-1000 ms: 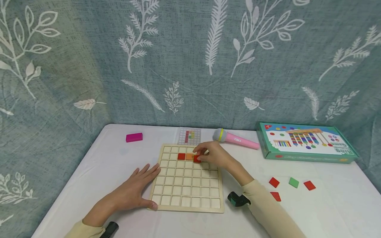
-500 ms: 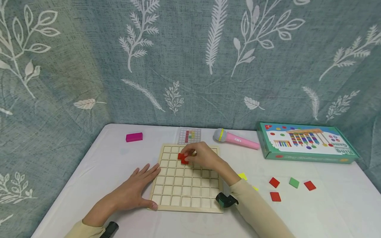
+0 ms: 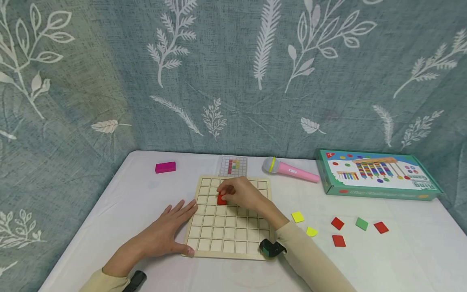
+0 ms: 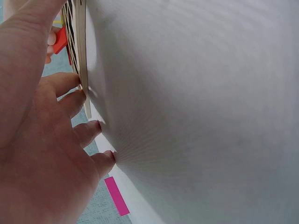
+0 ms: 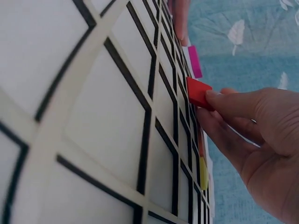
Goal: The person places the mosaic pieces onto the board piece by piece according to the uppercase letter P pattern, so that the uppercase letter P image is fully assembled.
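- My right hand (image 3: 243, 195) has its fingers curled down, and the tips pinch a red square tile (image 3: 221, 199) over the upper rows of the wooden grid board (image 3: 229, 239). The right wrist view shows the fingertips (image 5: 219, 100) clamped on one edge of the tile (image 5: 198, 92), which stands tilted with a corner at the board's surface (image 5: 112, 140), so it is not lying flat in a cell.
- The tile is flat, thin and bright red. From the head view it sits in the third row from the far edge, left of the board's centre.
- The board is pale wood cut into square cells by a raised lattice. I see a sliver of yellow (image 5: 202, 173) in one cell beside my right palm.
- My left hand (image 3: 163, 234) lies flat and spread on the white table (image 3: 109, 219), fingers straight. Its fingertips touch the board's left edge (image 4: 83, 70) and its thumb rests at the near left corner. It holds nothing.
- To the right of the board lie loose tiles: two yellow tiles (image 3: 297, 217), three red tiles (image 3: 337, 223) and a green tile (image 3: 361, 223).
- Past the board's far edge lies a pattern card (image 3: 232, 166). A pink toy microphone (image 3: 290, 171) lies to its right and a green game box (image 3: 377, 180) further right. A magenta block (image 3: 165, 167) lies at the far left.
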Demonstrator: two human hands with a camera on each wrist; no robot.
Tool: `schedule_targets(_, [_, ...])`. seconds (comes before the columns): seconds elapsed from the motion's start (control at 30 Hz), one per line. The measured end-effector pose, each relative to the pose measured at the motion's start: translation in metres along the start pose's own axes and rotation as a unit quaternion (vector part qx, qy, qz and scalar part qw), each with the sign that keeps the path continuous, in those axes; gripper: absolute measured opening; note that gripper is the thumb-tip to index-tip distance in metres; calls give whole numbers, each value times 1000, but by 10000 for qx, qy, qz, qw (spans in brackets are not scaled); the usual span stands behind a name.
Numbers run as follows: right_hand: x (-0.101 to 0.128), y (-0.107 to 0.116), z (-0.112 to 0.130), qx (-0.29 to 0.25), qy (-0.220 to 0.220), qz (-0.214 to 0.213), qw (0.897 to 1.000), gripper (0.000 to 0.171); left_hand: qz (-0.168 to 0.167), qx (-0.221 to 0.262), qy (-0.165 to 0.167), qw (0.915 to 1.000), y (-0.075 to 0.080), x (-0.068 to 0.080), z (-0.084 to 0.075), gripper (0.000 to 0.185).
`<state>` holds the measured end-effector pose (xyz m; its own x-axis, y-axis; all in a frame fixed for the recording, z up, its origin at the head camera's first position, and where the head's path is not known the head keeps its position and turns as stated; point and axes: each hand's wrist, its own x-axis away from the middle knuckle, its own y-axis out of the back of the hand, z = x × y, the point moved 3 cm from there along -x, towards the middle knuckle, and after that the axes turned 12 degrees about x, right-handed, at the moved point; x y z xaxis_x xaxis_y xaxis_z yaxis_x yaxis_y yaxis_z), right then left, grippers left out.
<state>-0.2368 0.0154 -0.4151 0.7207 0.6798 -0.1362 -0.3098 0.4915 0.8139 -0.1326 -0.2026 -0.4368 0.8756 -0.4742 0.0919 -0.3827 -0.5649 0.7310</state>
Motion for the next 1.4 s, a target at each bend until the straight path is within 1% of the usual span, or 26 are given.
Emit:
schedule_targets(0.13, [0,-2,-1,4,-70,-68,10000,14,-4,6,-24,10000,0,0,0,118])
schedule_targets(0.33, [-1,-5,0,145,-90,-178,9997,13,-26,-26,-67,10000,0,0,-1,118])
schedule_targets(0.5, [-1,-5,0,264,-141,-120,9995,15,-18,-8,-35,10000,1,-1,-1,118])
schedule_targets(0.6, [-1,-4,0,262,-186,-67,9995,16,3,6,-3,10000,1,-1,-2,118])
schedule_targets(0.77, [2,0,1,213,-135,-29,9997,16,5,-25,-33,10000,3,-1,-2,118])
schedule_targets(0.9, [9,7,2,154,-143,-27,9998,17,-3,-34,-97,9999,4,0,-4,117])
schedule_targets(1.13, [29,29,-6,190,-127,-140,9996,19,-22,-14,-19,10000,4,0,-4,117])
schedule_targets(1.2, [36,36,-10,243,-154,-143,9995,19,-47,-49,-87,9999,4,0,-4,117])
schedule_targets(1.3, [46,46,-16,316,-314,-143,9989,19,-43,-52,-70,10000,3,0,-3,118])
schedule_targets(1.4, [57,55,-24,405,-385,-172,9983,19,-28,-31,-33,10000,2,0,-3,118])
